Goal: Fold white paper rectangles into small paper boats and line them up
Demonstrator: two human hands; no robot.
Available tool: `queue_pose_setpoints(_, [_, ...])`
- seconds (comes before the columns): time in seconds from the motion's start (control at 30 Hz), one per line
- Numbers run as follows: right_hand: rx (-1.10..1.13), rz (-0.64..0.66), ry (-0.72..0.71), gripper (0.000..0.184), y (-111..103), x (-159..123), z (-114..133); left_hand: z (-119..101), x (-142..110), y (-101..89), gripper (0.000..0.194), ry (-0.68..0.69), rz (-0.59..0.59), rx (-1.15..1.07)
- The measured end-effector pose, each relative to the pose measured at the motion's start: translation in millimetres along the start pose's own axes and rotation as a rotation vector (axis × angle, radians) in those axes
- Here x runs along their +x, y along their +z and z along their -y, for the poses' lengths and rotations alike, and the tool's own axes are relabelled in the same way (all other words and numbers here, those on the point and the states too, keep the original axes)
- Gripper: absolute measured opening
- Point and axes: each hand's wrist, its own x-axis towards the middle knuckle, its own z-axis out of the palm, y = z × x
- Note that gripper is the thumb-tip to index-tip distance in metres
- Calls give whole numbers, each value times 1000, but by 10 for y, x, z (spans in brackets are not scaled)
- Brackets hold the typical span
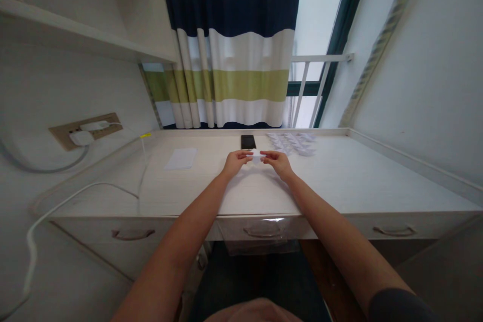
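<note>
A small piece of folded white paper [256, 156] is held up between my two hands, over the middle of the white desk. Its left end is pinched in the fingers of my left hand [236, 162], and its right end in those of my right hand [278, 162]. Just behind it lies a dark phone [248, 142], flat on the desk. To the right of the phone, several folded white paper pieces [292, 143] lie in rows. A flat stack of white paper [181, 158] rests to the left of my hands.
The white desk [339, 181] has drawers along its front. Plugs sit in a wall socket [86, 131] at left, and a white cable [86, 188] crosses the desk's left side. A striped curtain [241, 50] hangs behind. Clear plastic [264, 246] hangs at the middle drawer.
</note>
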Motion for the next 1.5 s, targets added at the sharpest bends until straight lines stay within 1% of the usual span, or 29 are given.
queue_pose_setpoints(0.2, [-25, -13, 29, 33, -17, 22, -30, -6, -1, -1, 21, 3, -11, 36])
queue_pose_setpoints(0.5, [-107, -20, -2, 27, -40, 42, -54, 37, 32, -8, 19, -35, -25, 39])
queue_pose_setpoints(0.67, [-111, -30, -3, 26, -42, 60, -73, 29, 24, -9, 20, 5, -26, 49])
queue_pose_setpoints(0.87, [-95, -33, -29, 22, -26, 40, -34, -4, 14, -30, 15, 26, -12, 49])
queue_pose_setpoints(0.93, [-79, -30, -41, 22, -25, 33, -30, -1, 13, -33, 15, 10, -8, 25])
queue_pose_setpoints(1.03, [-65, 0, -56, 24, -29, 25, -27, 16, 10, -34, 16, -51, 4, -10])
queue_pose_setpoints(1.1, [-78, 18, -61, 24, -32, 18, -20, 28, 3, -33, 18, -74, 27, 4])
queue_pose_setpoints(1.17, [-105, 29, -67, 23, -30, 9, -10, 35, -10, -27, 19, -21, 40, 65])
queue_pose_setpoints(1.27, [-123, 26, -76, 23, -20, -1, 2, 33, -33, -7, 22, 143, 33, 201])
queue_pose_setpoints(1.3, [-119, 21, -79, 22, -15, -4, 4, 32, -39, 0, 23, 174, 34, 237])
queue_pose_setpoints(1.33, [-111, 15, -84, 22, -11, -6, 6, 32, -41, 7, 23, 186, 40, 265])
queue_pose_setpoints(1.4, [-92, 9, -95, 22, -4, -11, 10, 39, -39, 15, 22, 168, 58, 294])
queue_pose_setpoints(1.5, [-89, 42, -90, 24, 1, -22, 21, 64, -23, 14, 24, 130, 67, 314])
